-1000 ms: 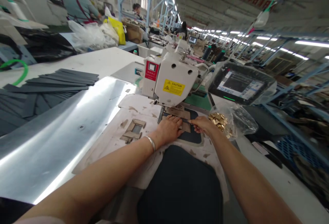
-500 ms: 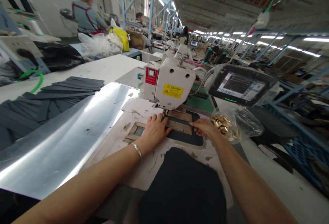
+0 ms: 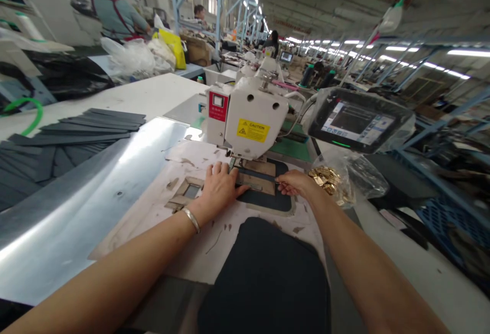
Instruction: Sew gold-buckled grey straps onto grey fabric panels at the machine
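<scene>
My left hand [image 3: 217,187] lies flat with its fingers spread, at the left end of a narrow dark strip [image 3: 257,172] beneath the head of a white sewing machine [image 3: 245,109]. My right hand [image 3: 295,184] is closed in a pinch at the strip's right end; what sits between its fingertips is too small to make out. Under the strip, a dark panel [image 3: 268,201] with rounded corners shows around a tan template [image 3: 264,186]. Nearer to me, a larger dark piece [image 3: 268,272] lies on the worn pale sheet [image 3: 202,257].
Gold metal pieces [image 3: 325,180] fill a clear bag right of my right hand, below a control screen [image 3: 356,120]. Dark strips [image 3: 80,132] are piled at the left, beside a shiny metal plate [image 3: 92,186]. A co-worker [image 3: 118,15] is at the back left.
The view has shifted, so the machine and table appear slightly further left. Both hands keep nearly the same places on the work, the right still pinching at the strip's end.
</scene>
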Action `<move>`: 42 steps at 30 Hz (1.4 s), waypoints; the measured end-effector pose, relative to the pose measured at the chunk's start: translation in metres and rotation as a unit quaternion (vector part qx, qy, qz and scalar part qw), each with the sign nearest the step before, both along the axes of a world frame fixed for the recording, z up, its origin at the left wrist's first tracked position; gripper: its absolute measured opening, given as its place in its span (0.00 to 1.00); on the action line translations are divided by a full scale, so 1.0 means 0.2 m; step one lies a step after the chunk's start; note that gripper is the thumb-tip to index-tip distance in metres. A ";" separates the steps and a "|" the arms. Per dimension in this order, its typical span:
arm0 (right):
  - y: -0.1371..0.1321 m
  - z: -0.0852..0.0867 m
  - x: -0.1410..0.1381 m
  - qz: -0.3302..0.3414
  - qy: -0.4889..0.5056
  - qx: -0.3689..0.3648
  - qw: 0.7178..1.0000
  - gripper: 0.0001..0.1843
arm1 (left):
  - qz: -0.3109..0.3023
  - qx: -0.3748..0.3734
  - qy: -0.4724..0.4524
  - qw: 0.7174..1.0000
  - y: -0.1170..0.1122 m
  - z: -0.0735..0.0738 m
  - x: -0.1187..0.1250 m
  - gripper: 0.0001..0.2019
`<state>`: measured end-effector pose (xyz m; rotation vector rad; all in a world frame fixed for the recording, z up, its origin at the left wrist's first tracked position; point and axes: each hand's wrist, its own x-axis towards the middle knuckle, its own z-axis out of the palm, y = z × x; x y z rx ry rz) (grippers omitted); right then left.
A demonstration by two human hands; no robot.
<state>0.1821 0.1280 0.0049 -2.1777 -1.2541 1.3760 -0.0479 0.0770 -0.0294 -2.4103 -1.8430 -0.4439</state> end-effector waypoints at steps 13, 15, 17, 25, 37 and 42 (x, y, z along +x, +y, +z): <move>0.04 0.01 -0.28 0.010 0.023 -0.004 1.000 0.09 | 0.013 -0.007 -0.003 1.000 0.06 -0.05 -0.27 0.28; 0.04 0.01 -0.32 0.015 0.027 -0.004 1.000 0.09 | 0.017 -0.007 0.005 1.000 0.06 -0.05 -0.31 0.29; 0.05 0.00 -0.36 0.021 0.033 -0.007 0.999 0.08 | 0.022 -0.008 0.014 1.000 0.06 -0.05 -0.35 0.29; 0.13 -0.03 -0.45 0.029 0.032 0.000 0.999 0.07 | 0.024 -0.020 0.010 0.999 0.12 -0.04 -0.44 0.28; 0.07 0.02 -0.22 0.009 0.010 0.010 1.000 0.07 | -0.023 -0.011 -0.024 0.999 0.12 -0.04 -0.23 0.25; 0.06 0.01 -0.11 0.003 0.006 0.014 1.000 0.06 | -0.066 -0.031 -0.029 0.997 0.08 -0.01 -0.21 0.20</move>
